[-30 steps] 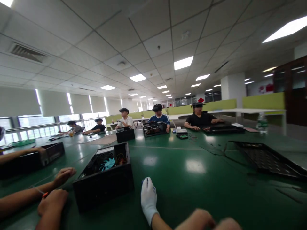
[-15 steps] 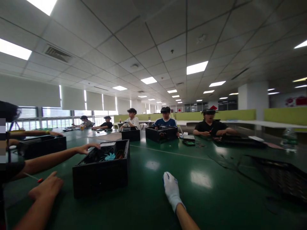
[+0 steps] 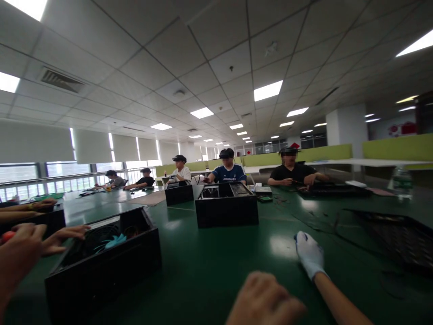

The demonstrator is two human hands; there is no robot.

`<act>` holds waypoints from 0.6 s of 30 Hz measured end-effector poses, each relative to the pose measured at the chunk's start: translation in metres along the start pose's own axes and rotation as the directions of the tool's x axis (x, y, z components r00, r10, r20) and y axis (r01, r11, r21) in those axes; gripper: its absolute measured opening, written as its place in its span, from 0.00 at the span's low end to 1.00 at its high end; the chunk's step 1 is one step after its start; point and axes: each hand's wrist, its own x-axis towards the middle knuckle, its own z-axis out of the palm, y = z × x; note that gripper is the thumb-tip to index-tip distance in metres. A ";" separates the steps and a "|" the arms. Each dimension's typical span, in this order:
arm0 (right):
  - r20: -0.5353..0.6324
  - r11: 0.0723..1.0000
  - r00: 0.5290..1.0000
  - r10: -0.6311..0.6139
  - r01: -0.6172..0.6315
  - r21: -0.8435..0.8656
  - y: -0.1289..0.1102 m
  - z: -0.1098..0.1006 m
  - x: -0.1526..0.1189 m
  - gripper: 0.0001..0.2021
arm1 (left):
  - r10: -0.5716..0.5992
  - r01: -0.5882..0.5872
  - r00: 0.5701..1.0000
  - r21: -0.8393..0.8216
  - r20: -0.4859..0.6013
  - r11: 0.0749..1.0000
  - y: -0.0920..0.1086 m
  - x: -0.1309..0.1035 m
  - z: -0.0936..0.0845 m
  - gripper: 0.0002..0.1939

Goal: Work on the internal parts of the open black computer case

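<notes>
My right hand [image 3: 309, 255] wears a white glove and lies flat, palm down, on the green table [image 3: 219, 266], with its bare forearm running to the lower right. It holds nothing. My left hand [image 3: 264, 298] is bare and blurred, raised close to the camera at the bottom centre; I cannot make out its fingers. An open black computer case [image 3: 101, 266] with a blue fan [image 3: 113, 243] stands to the left of both hands. A second black case [image 3: 226, 210] stands further out in the middle.
A co-worker's hands [image 3: 64, 232] reach from the left to the fan case, one by a red handle [image 3: 6, 235]. A black perforated panel [image 3: 389, 234] lies at right. Several people sit across the table with more cases. A water bottle [image 3: 401, 180] stands far right.
The view has swung left, so my gloved hand now sits further right in it. My bare left hand has come up at the bottom. The middle black case appears nearer.
</notes>
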 end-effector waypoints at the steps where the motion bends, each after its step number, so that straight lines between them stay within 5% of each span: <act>1: -0.002 1.000 1.000 -0.001 0.001 -0.002 0.004 -0.008 0.006 0.21 | -0.046 0.046 0.999 0.024 -0.022 0.999 -0.027 0.020 0.000 0.20; 3: 0.013 1.000 1.000 -0.023 0.023 0.004 0.010 -0.017 0.014 0.21 | -0.234 0.243 0.970 0.186 -0.069 0.952 -0.083 0.065 -0.005 0.19; 6: 0.051 0.996 0.995 -0.087 0.086 0.012 0.016 -0.016 0.018 0.21 | -0.376 0.385 0.922 0.265 -0.089 0.884 -0.158 0.123 -0.016 0.24; 9: 0.061 0.990 0.988 -0.140 0.139 0.015 0.023 -0.005 0.024 0.20 | -0.525 0.519 0.849 0.281 -0.058 0.807 -0.203 0.153 -0.020 0.21; 13: 0.049 0.989 0.988 -0.145 0.143 0.039 0.030 0.001 0.033 0.20 | -0.641 0.605 0.767 0.313 0.018 0.732 -0.217 0.157 -0.011 0.19; 18: 0.068 0.988 0.991 -0.117 0.109 0.109 0.030 -0.013 0.022 0.22 | -0.575 0.511 0.809 0.340 0.120 0.790 -0.174 0.129 -0.020 0.21</act>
